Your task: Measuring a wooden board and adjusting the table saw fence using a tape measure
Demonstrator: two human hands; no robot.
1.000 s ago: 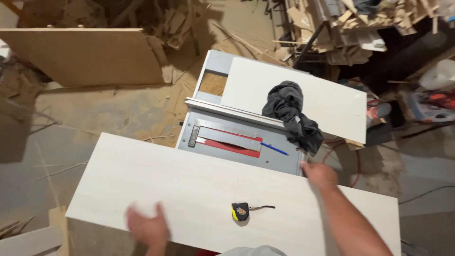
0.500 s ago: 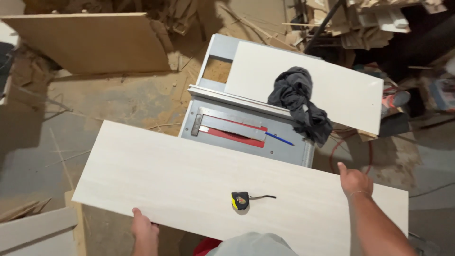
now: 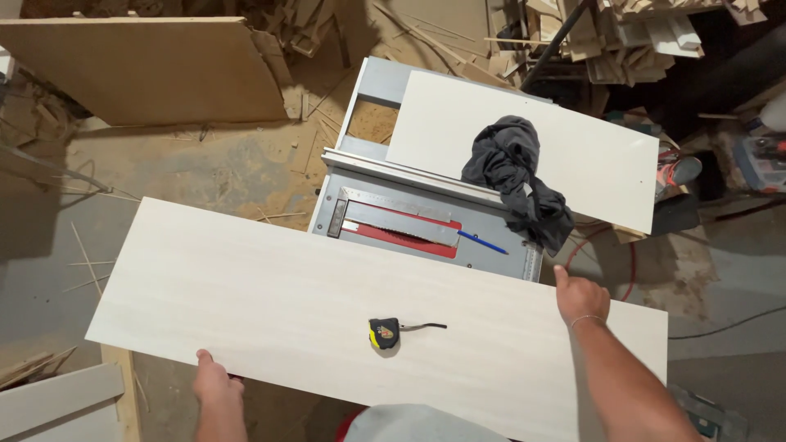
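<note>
Pale laminated panel (image 3: 270,303), long and rectangular, spans the lower centre of the frame, its far edge over a grey table saw (image 3: 426,221). Left hand (image 3: 214,381) grips the near edge at lower left; right hand (image 3: 581,296) clasps the far edge at right. A yellow-black tape measure (image 3: 384,332) lies mid-panel; a dark cloth (image 3: 516,176) rests on a white board (image 3: 573,147) at upper right.

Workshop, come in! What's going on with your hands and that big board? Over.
Left hand grips near edge of white board. Right hand on far edge. Tape measure lying on top. Table saw beyond.
</note>
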